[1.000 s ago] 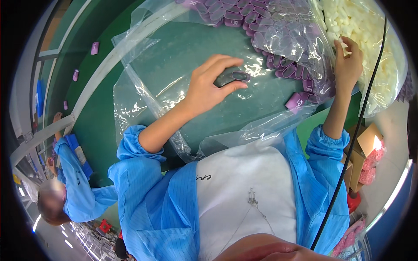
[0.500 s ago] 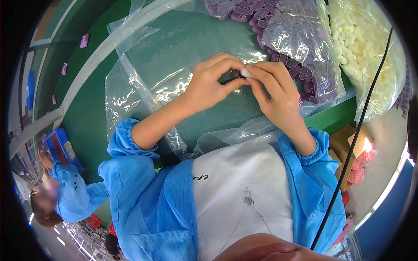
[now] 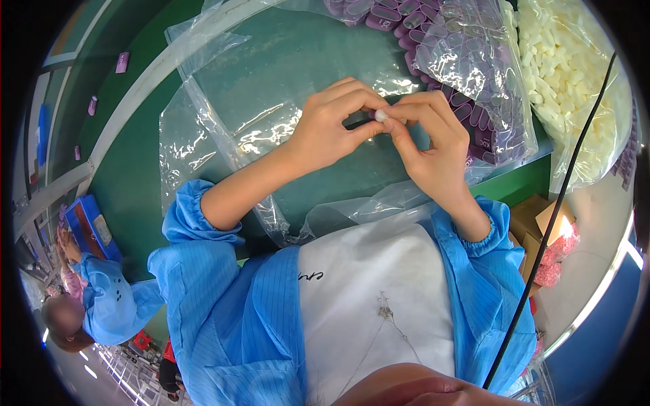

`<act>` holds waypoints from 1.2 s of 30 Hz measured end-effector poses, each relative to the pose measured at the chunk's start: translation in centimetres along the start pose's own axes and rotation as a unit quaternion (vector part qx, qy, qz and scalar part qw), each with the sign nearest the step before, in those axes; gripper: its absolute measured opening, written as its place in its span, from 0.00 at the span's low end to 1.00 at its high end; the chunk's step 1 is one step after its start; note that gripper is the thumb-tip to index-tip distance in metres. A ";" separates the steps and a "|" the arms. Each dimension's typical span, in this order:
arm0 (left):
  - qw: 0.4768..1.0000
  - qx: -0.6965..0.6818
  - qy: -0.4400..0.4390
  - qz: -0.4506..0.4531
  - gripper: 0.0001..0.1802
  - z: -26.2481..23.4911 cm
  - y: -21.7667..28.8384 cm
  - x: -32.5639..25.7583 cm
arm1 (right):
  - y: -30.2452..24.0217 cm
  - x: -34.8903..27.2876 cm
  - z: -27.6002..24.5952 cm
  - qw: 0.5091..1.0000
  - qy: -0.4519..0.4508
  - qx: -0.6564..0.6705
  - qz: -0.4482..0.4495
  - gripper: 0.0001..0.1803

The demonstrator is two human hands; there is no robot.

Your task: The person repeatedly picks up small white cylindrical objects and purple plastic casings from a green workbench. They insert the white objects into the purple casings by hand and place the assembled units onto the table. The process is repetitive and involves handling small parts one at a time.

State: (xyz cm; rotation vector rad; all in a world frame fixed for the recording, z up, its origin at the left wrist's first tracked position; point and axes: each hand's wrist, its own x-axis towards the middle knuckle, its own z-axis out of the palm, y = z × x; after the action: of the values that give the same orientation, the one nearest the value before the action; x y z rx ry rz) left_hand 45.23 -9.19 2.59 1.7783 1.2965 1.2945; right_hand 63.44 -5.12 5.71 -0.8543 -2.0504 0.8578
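In front of my chest my two hands meet over the table. My left hand point(image 3: 332, 125) is closed, thumb and index finger pinching a small purple casing point(image 3: 372, 115) that the fingers mostly cover. My right hand point(image 3: 437, 139) pinches a small white piece point(image 3: 382, 116) at the casing's open end; how deep it sits inside I cannot tell. Beneath both hands lies a clear plastic sheet point(image 3: 271, 88). Right of my right hand is a heap of hollow oval purple casings point(image 3: 484, 135), partly under clear plastic.
A clear bag of white pieces point(image 3: 565, 74) stands at the far right, crossed by a black cable point(image 3: 575, 152). Cardboard boxes point(image 3: 525, 220) sit below. On the green surface at left lie purple casings point(image 3: 122, 62). A co-worker point(image 3: 112, 298) is by a blue bin point(image 3: 101, 227).
The white piece has tilted and now lines up with the casing's end, my right fingertips closing in around it. My left hand has barely moved.
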 end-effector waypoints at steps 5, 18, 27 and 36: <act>1.000 0.012 -0.007 0.012 0.13 -0.1 0.0 0.2 | -0.5 -0.1 0.9 0.995 0.022 0.048 0.085 0.09; 0.999 0.023 -0.025 -0.019 0.14 -0.4 0.2 0.3 | 1.0 0.4 -1.7 0.994 -0.045 -0.026 -0.098 0.12; 0.999 0.030 -0.028 -0.001 0.15 -0.6 0.5 0.2 | 1.1 0.0 -0.9 0.983 -0.009 -0.072 -0.171 0.13; 0.993 0.068 -0.020 0.098 0.09 -1.1 1.2 0.2 | 1.8 -0.3 -1.6 0.976 -0.034 -0.060 -0.206 0.13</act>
State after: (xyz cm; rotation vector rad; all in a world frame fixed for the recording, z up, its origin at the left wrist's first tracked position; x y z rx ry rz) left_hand 44.68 -9.50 4.05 2.0595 1.2379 1.2940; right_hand 65.39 -3.88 5.04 -0.4379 -2.2478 0.5441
